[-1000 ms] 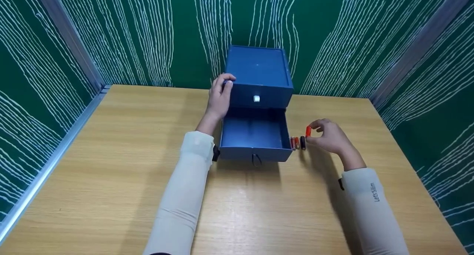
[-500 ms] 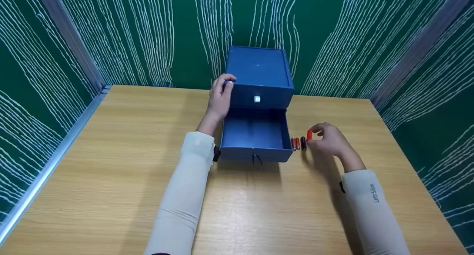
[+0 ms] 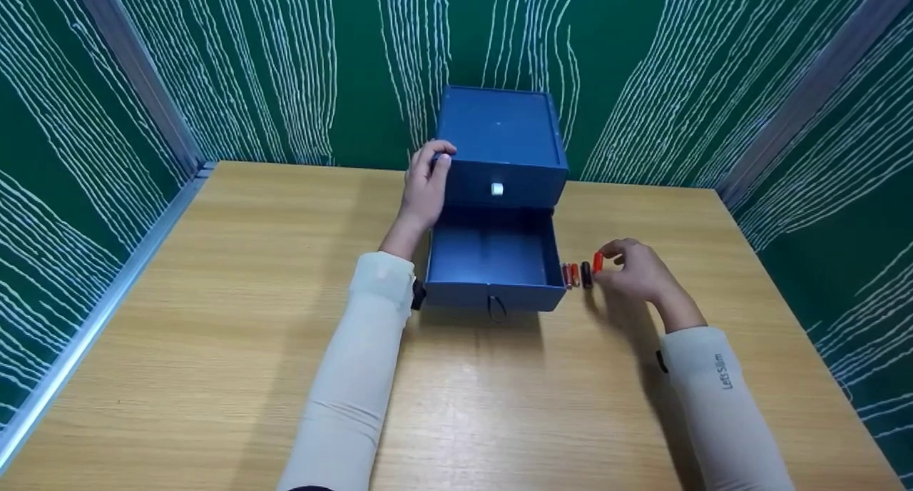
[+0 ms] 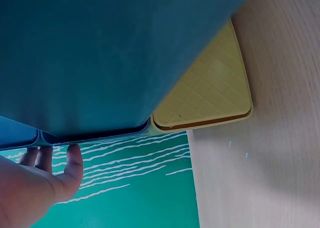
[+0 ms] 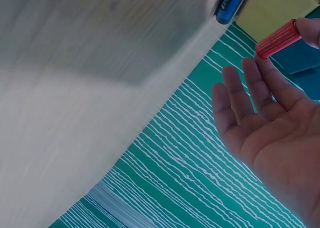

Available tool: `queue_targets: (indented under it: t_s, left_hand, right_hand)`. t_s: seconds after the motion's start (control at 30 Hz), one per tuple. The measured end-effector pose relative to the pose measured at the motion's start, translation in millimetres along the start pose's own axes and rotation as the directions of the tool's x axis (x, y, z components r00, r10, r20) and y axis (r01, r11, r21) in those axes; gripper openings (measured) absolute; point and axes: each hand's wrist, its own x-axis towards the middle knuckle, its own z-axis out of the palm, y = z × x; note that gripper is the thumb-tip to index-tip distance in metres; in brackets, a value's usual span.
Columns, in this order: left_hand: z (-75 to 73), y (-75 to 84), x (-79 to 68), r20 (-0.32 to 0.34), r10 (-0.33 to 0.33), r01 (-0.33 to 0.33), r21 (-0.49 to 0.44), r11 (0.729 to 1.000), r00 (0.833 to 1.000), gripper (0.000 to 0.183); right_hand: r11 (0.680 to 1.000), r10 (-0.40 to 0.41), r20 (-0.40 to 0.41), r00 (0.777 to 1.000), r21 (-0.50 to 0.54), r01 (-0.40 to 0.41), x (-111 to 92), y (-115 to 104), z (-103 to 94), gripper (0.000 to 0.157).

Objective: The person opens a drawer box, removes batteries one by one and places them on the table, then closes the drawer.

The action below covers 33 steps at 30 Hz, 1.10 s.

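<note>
A blue two-tier drawer unit [image 3: 499, 127] stands at the back, its lower drawer [image 3: 492, 255] pulled out and bare inside. My left hand [image 3: 426, 191] grips the upper tier's front left corner, fingers over the top edge and thumb at the front. Between thumb and index finger, my right hand [image 3: 638, 273] pinches a red battery [image 5: 277, 40], held upright close over the table; the other fingers are extended in the right wrist view. Just left of it lies a dark blue battery [image 3: 586, 275]. An orange battery [image 3: 575, 275] and a red one [image 3: 567, 275] lie against the drawer's right side.
The upper tier has a white knob [image 3: 497, 189]; a dark loop [image 3: 496, 308] hangs from the lower drawer's front. A yellow lower casing [image 4: 210, 82] shows in the left wrist view. The wooden table [image 3: 214, 320] meets green walls [image 3: 371, 70] with white lines.
My right hand has come down slightly with the red battery, beside the dark one. The left hand and the drawer unit stay where they were.
</note>
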Motion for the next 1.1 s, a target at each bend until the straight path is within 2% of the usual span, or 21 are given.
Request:
queue_targets:
  t_s: [0.17,0.23,0.4,0.47,0.67,0.8,1.1]
  left_hand:
    - [-0.7,2.8,-0.8,0.014,-0.007,0.007,-0.009,1.0,1.0,0.022]
    - [-2.4,9.3,-2.9,0.023,-0.019,0.019,-0.024,1.0,1.0,0.022]
    - [-6.7,27.1,-8.7,0.024,-0.026,0.027,-0.034,0.999,0.999,0.022]
    - [-6.3,23.8,-7.4,0.019,-0.018,0.018,-0.019,1.0,1.0,0.022]
    - [-1.0,0.7,0.3,0.005,-0.003,0.003,0.002,1.0,1.0,0.021]
    - [0.4,-2.7,0.7,0.004,0.009,-0.009,-0.003,1.0,1.0,0.021]
    - [-0.5,-3.5,0.7,0.013,0.01,-0.009,-0.035,0.999,1.0,0.024]
  right_hand:
    - [1.0,0.009,0.016,1.0,-0.014,-0.009,3.0,3.2,1.2,0.056]
    - [1.0,0.01,0.02,1.0,-0.015,-0.01,4.2,4.0,1.6,0.055]
    - [0.997,-0.044,0.027,0.999,-0.057,0.046,6.8,6.0,3.1,0.052]
    - [0.996,-0.056,0.03,0.998,-0.071,0.058,7.7,6.2,3.7,0.051]
    - [0.998,-0.009,0.053,0.999,-0.067,0.013,10.5,7.4,5.9,0.055]
    - [0.997,0.003,0.077,0.997,-0.073,0.002,12.0,10.1,7.2,0.055]
    - [0.994,0.02,0.056,0.998,-0.104,-0.014,17.6,13.7,12.5,0.055]
